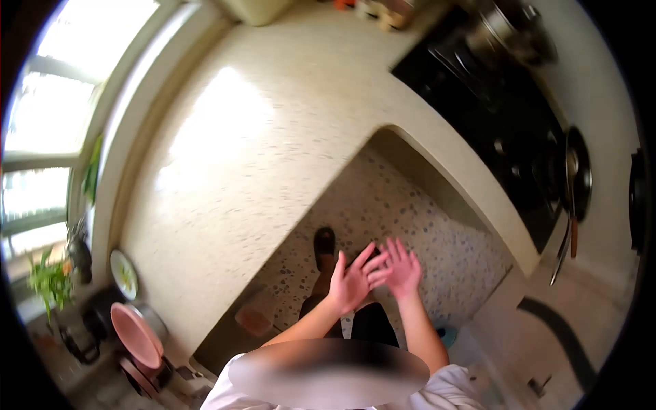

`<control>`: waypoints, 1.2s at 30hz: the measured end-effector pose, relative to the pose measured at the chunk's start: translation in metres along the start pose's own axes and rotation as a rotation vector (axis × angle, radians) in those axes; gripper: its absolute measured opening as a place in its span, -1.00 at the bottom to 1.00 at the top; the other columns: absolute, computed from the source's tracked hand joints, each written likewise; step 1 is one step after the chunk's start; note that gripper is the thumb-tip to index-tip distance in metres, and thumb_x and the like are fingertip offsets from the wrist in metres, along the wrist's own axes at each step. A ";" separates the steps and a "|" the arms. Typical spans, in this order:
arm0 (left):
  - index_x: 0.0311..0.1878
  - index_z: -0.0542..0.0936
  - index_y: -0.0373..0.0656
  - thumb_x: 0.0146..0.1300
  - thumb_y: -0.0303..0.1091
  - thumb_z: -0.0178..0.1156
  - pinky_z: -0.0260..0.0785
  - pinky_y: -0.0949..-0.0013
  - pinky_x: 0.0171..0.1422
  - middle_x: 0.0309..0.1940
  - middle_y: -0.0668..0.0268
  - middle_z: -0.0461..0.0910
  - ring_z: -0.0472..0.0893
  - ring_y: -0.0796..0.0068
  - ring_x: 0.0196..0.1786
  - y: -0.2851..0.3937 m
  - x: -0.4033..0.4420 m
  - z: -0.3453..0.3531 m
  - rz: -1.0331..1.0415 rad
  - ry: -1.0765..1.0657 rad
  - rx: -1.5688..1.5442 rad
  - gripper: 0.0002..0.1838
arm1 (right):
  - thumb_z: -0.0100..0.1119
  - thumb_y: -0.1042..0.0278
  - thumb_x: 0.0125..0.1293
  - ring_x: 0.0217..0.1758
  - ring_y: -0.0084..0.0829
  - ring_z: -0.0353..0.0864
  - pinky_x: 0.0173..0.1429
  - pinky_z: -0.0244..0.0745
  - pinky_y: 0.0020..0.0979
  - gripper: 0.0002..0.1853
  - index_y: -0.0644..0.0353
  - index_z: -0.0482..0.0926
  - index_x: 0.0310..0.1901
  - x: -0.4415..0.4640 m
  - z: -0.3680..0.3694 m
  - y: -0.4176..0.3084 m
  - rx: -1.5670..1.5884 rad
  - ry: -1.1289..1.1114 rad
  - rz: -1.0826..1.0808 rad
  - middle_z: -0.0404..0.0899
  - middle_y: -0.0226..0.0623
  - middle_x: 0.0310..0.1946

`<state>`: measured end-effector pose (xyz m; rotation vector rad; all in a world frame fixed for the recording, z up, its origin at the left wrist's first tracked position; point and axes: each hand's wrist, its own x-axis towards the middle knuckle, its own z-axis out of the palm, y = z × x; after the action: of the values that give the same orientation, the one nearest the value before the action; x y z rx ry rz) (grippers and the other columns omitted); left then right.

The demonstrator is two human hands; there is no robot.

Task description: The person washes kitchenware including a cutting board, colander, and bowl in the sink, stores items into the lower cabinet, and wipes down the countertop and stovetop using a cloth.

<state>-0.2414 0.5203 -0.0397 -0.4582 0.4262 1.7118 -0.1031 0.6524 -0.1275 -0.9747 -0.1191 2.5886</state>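
Both of my hands are raised in front of my body, above the speckled floor (pixel 451 253). My left hand (pixel 352 285) has its palm up and its fingers spread, with nothing in it. Close beside it, my right hand (pixel 402 270) is also spread, and it holds nothing. The fingertips of the two hands overlap in the view; whether they touch I cannot tell. Below them show my legs and a dark slipper (pixel 324 247). The pale countertop (pixel 273 150) lies ahead and to the left of the hands.
At the right, a black gas stove (pixel 471 102) carries a metal pot (pixel 502 31) and a pan (pixel 579 167) with a protruding handle. On the left stand a pink basin (pixel 137 335), a plate (pixel 124 275) and a green plant (pixel 51 281) by the windows.
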 end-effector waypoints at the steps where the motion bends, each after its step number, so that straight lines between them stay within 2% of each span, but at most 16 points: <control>1: 0.72 0.05 0.07 0.46 0.56 -0.32 0.24 0.02 0.57 0.62 0.07 0.26 0.52 0.03 0.43 0.009 -0.030 -0.004 0.040 0.023 -0.005 -0.02 | -0.08 -0.16 0.56 0.64 -0.09 0.23 0.63 0.16 -0.01 -0.29 0.06 0.26 0.59 -0.015 0.007 0.017 -0.025 0.027 0.084 0.25 -0.19 0.61; 4: 0.70 0.13 0.07 0.47 0.55 -0.32 0.29 0.03 0.54 0.57 0.02 0.33 0.54 0.02 0.41 0.036 -0.112 -0.015 0.210 0.070 -0.020 -0.04 | -0.04 -0.17 0.53 0.60 -0.05 0.28 0.61 0.18 0.05 -0.31 0.02 0.31 0.56 -0.061 0.045 0.060 -0.138 0.087 0.298 0.29 -0.18 0.59; 8: 0.68 0.18 0.08 0.49 0.52 -0.34 0.34 0.03 0.48 0.52 0.02 0.41 0.60 0.03 0.32 0.072 -0.204 -0.019 0.459 0.139 -0.093 -0.08 | -0.05 -0.11 0.56 0.55 0.01 0.38 0.56 0.26 0.10 -0.37 0.01 0.35 0.53 -0.092 0.098 0.103 -0.275 0.039 0.522 0.38 -0.08 0.53; 12: 0.65 0.24 0.06 0.53 0.45 -0.33 0.33 -0.01 0.47 0.47 0.01 0.47 0.60 0.02 0.30 0.096 -0.279 -0.022 0.687 0.119 -0.244 -0.14 | -0.05 -0.10 0.56 0.50 0.00 0.44 0.53 0.30 0.06 -0.37 0.01 0.33 0.55 -0.097 0.160 0.137 -0.465 -0.092 0.639 0.42 -0.05 0.49; 19: 0.58 0.35 0.03 0.56 0.40 -0.28 0.37 0.02 0.43 0.34 0.04 0.58 0.64 0.05 0.24 0.119 -0.382 -0.023 0.977 0.194 -0.344 -0.20 | -0.07 -0.06 0.58 0.46 -0.04 0.48 0.51 0.33 -0.01 -0.37 0.02 0.31 0.57 -0.083 0.251 0.208 -0.700 -0.338 0.811 0.48 -0.07 0.44; 29: 0.53 0.41 -0.02 0.56 0.34 -0.18 0.42 0.07 0.36 0.26 0.07 0.63 0.65 0.12 0.20 0.078 -0.449 -0.028 1.360 0.404 -0.669 -0.25 | -0.09 -0.02 0.63 0.37 -0.13 0.58 0.43 0.43 -0.11 -0.41 0.06 0.31 0.56 -0.062 0.318 0.308 -1.008 -0.561 1.266 0.57 -0.10 0.36; 36: 0.46 0.48 -0.01 0.51 0.30 -0.07 0.41 0.11 0.32 0.19 0.16 0.66 0.63 0.18 0.14 -0.022 -0.484 -0.030 1.715 0.548 -1.006 -0.29 | -0.04 -0.03 0.60 0.32 -0.22 0.62 0.40 0.46 -0.18 -0.40 0.06 0.33 0.54 -0.074 0.328 0.381 -1.276 -0.755 1.552 0.62 -0.18 0.33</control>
<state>-0.1358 0.1041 0.1859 -1.6149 0.2684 3.4688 -0.3846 0.2883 0.0881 -0.0303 -2.1710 4.1256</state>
